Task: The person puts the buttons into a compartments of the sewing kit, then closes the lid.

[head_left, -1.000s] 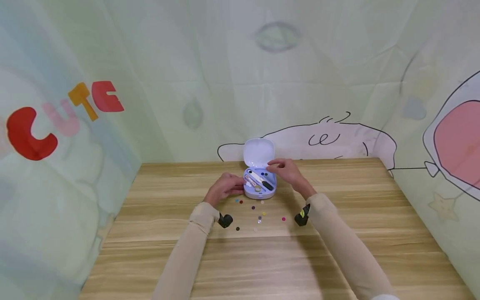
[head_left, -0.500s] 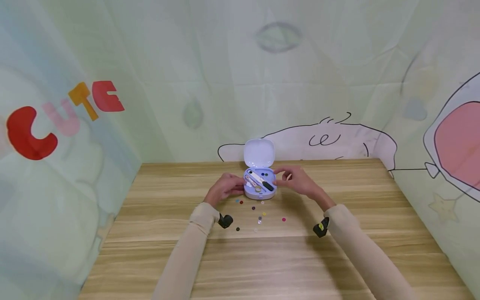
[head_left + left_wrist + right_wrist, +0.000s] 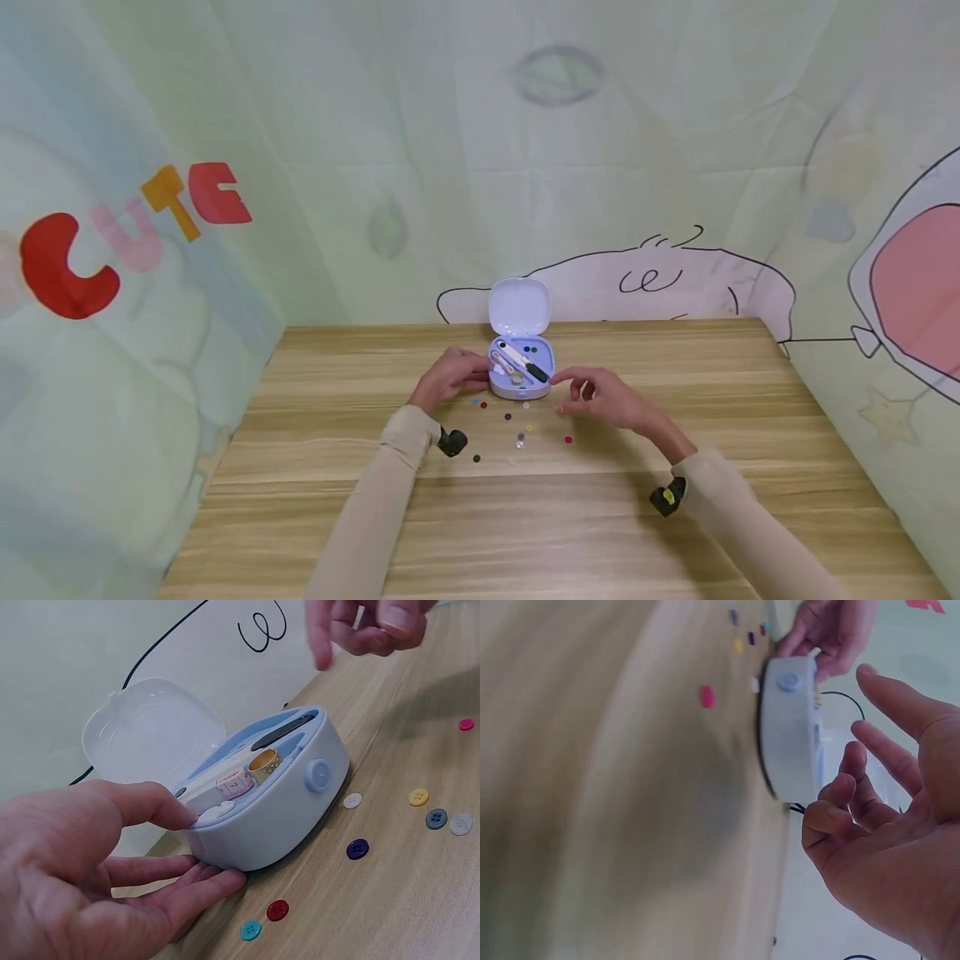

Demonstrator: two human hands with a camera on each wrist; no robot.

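A pale blue and white sewing box (image 3: 501,389) stands on the table with its lid (image 3: 520,306) swung up behind it. Inside lie a dotted gold thimble (image 3: 264,765), a small tape measure (image 3: 235,783), a slim white tool with a black end (image 3: 535,371) and two dark buttons (image 3: 530,349). My left hand (image 3: 452,375) holds the box's left side, thumb on the rim and fingers low against the wall. My right hand (image 3: 609,400) hovers just right of the box, holding nothing; its index finger and thumb are spread and the other fingers bend loosely.
Several loose buttons lie in front of the box, among them a pink one (image 3: 568,439), a yellow one (image 3: 419,797), a turquoise one (image 3: 251,930) and a red one (image 3: 277,910). A printed curtain (image 3: 360,208) hangs behind the wooden table (image 3: 337,358).
My right hand has drawn back from above the box, moving right and toward me. The left hand keeps its place on the box, and the buttons lie as before.
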